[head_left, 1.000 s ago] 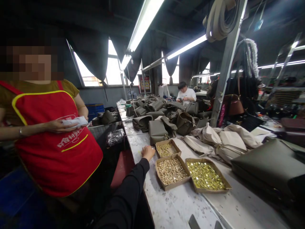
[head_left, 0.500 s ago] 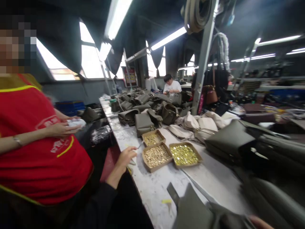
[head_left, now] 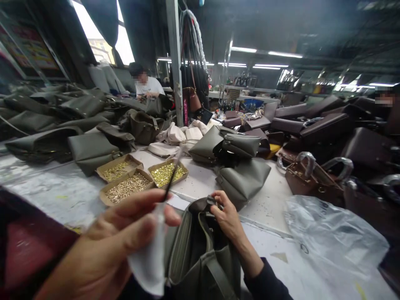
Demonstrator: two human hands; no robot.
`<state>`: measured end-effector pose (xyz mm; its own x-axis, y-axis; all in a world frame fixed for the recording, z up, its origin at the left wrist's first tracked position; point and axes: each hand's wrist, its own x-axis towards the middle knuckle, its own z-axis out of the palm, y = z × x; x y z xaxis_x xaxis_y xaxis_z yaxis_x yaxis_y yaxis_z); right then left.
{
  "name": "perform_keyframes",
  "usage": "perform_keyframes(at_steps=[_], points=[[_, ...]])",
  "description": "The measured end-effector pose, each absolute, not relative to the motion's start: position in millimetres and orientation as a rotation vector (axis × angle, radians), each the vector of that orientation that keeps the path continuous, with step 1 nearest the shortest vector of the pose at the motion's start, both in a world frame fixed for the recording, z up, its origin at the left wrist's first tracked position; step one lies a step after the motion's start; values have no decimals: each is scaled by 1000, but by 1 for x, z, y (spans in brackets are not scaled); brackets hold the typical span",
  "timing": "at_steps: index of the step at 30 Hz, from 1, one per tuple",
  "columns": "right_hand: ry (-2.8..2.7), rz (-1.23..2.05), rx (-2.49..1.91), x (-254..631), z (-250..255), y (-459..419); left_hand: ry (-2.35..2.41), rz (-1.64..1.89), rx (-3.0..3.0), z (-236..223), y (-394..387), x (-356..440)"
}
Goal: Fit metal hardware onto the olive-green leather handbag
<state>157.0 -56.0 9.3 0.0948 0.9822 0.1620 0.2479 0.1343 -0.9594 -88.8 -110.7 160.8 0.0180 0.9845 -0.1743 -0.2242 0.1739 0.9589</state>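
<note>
So the olive-green handbag (head_left: 203,254) sits right in front of you at the near edge of the worktable (head_left: 62,191), mouth open and facing up, and your right hand (head_left: 228,216) has its fingers curled closed on the top rim, pinching what looks like a small dark metal fitting there. Your left hand (head_left: 118,241) is up close to the camera, thumb and fingers pinched shut on a thin dark tool (head_left: 171,177), some kind of slim pick or brush, can't tell which, with a scrap of white cloth (head_left: 150,262) tucked in the same grip and hanging down. Looks to me like you're at the touch-up stage on the bag's opening: one hand steadies the rim, the other has the tool ready. The next move would call for bringing that tip down to the spot your right fingers are pinching, and keeping the rim from folding in. Beyond the bag there are three cardboard trays of brass hardware (head_left: 137,177), a stack of more olive bags (head_left: 240,175) just past your right hand, a crumpled clear plastic bag (head_left: 334,233) to the right, and brown handbags (head_left: 315,179) further out. A person in a white shirt (head_left: 150,85) works at the far end.
</note>
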Motion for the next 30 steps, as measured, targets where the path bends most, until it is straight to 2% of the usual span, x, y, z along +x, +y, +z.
perform_keyframes(at_steps=[2, 5, 9, 13, 20, 26, 30], points=[[-1305, 1017, -1207, 158, 10, -53, 935, 973, 949, 150, -105, -47], [-1193, 1174, -1107, 160, 9, -47, 932, 937, 1084, 115, -87, -13], [-1152, 1226, -1116, 159, 6, -44, 1043, 901, 1172, 68, -68, -22], [-1169, 1190, -1197, 153, 1, -44, 1085, 792, 1229, 54, -70, -39], [-1282, 960, -1358, 145, 2, -54, 888, 832, 768, 66, -72, -49], [-1394, 685, -1452, 136, 7, -62, 883, 642, 1100, 116, -72, -68], [-1446, 620, -1453, 134, 6, -63, 979, 922, 1177, 129, -73, -73]])
